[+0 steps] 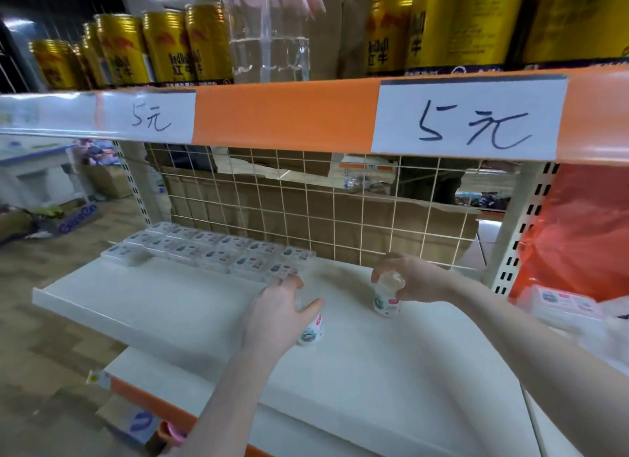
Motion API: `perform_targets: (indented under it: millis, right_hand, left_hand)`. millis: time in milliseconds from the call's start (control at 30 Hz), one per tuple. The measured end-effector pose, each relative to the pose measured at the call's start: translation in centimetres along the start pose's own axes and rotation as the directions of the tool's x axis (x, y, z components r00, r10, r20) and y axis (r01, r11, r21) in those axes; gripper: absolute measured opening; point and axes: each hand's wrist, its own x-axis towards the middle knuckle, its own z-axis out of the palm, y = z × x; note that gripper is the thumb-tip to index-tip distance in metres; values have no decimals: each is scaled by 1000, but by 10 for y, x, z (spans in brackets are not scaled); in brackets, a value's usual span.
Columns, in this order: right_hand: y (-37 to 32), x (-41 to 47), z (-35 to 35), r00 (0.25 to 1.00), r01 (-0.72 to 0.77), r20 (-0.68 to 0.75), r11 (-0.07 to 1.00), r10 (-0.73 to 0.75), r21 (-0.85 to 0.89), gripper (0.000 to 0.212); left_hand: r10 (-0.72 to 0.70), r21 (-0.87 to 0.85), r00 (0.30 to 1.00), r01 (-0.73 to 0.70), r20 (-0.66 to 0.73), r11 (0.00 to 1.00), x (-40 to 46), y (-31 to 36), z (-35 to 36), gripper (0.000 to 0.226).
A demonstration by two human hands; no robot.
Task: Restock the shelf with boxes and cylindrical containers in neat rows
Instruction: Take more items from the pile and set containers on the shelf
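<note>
Two small white cylindrical containers stand upright on the white middle shelf (177, 307). My left hand (275, 317) wraps the top of the nearer container (312, 332), which shows a teal and pink label. My right hand (413, 279) grips the cap of the farther container (386, 303), about a hand's width to the right and deeper in. Rows of flat clear boxes (211, 249) lie along the back left of the same shelf, close to my left fingertips.
A wire grid back panel (340, 215) closes the shelf's rear. The shelf above, edged orange with handwritten price tags (469, 123), carries gold cans (163, 45). A white lower shelf (340, 405) juts out below. Packaged goods (561, 303) and red plastic sit at right; cartons litter the floor at left.
</note>
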Motion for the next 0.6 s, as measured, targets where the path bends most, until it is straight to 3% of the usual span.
perform_targets:
  millis: [133, 233, 300, 600]
  right_hand:
    - [-5, -2, 0, 998, -62, 1, 996, 62, 72, 54]
    - [-10, 1, -1, 984, -175, -36, 976, 172, -129, 54]
    - [-13, 5, -2, 976, -217, -25, 963, 216, -160, 52]
    - [-25, 46, -6, 982, -181, 30, 979, 184, -96, 57]
  left_hand:
    - [25, 14, 999, -25, 33, 1000, 3, -4, 8, 47]
    - [36, 16, 999, -36, 33, 999, 6, -6, 13, 47]
    - [47, 32, 998, -48, 32, 998, 7, -6, 14, 48]
    - [103, 56, 991, -107, 84, 993, 8, -9, 14, 53]
